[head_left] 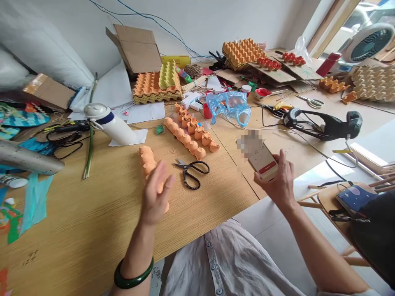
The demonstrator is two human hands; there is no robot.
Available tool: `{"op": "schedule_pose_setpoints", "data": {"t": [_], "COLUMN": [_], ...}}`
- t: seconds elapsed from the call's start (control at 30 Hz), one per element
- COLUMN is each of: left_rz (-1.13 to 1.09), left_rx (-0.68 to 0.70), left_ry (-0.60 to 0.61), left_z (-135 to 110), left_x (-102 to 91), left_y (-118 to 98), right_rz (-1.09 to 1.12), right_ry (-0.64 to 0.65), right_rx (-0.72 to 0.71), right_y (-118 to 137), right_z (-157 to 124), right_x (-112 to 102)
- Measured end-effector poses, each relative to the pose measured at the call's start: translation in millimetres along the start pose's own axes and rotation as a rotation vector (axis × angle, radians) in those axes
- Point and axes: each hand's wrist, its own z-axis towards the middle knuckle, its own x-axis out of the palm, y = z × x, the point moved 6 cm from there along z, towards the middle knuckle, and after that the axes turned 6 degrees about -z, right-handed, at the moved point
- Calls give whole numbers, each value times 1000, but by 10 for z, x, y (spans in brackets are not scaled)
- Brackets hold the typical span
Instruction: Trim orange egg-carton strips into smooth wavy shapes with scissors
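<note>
My right hand [279,181] is closed round a phone [261,158] and holds it up over the table's front edge, screen towards me. Raised above the wooden table [92,222], my left hand [156,193] holds nothing, its fingers stretched out together. It hovers over a cut strip of orange egg carton [146,160], which it partly hides. Black scissors [191,170] lie just right of that hand. Two longer rows of orange egg-carton cups [189,131] lie beyond the scissors. A green bangle [132,279] circles my left wrist.
A white bottle [108,123] lies on its side at the left. Stacked egg trays [157,84], a cardboard box [135,47], a blue plastic bag [230,107], a black glue gun [324,123] and a fan [368,41] crowd the back. A chair with a notebook [354,197] stands at the right.
</note>
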Motion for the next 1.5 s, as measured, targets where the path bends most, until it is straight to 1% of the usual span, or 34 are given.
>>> {"op": "schedule_pose_setpoints", "data": {"t": [0.07,0.1,0.13,0.2,0.27,0.33,0.47,0.57,0.67,0.83,1.0,1.17,1.27,1.37,1.5], "left_rz": [-159,-251,-329,-451,-543,-649,-812,-832,-819,-839,-854,-782,-741,-711,-699], "left_rx": [-78,-111,-134,-164,-156,-131,-114,-106,-99,-156,-195,-191,-207,-191,-169], "left_ry": [114,137,133,76,1,-45,-109,-199,-253,-231,-239,-329,-291,-247,-236], "left_z": [-153,-209,-245,-272,-272,-279,-338,-376,-398,-440,-486,-551,-597,-628,-635], "left_x": [328,456,549,635,615,550,390,243,100,-107,-378,-696,-778,-820,-858], "left_y": [18,41,70,133,152,117,30,31,55,105,180,249,257,237,220], "right_rz": [98,149,197,295,386,464,586,654,704,775,824,943,981,999,1009], "right_ry": [-70,-91,-108,-130,-127,-112,-58,30,132,226,322,446,507,514,528], "right_rx": [-130,-172,-202,-266,-316,-356,-401,-391,-359,-359,-427,-472,-477,-489,-501], "right_y": [432,634,820,1155,1421,1629,1952,2153,2312,2498,2643,2735,2761,2774,2790], "right_z": [-39,-58,-76,-126,-190,-265,-429,-559,-696,-886,-1074,-1277,-1371,-1424,-1455], "right_x": [-26,-31,-32,-27,-3,29,78,110,148,160,126,149,180,182,183]}}
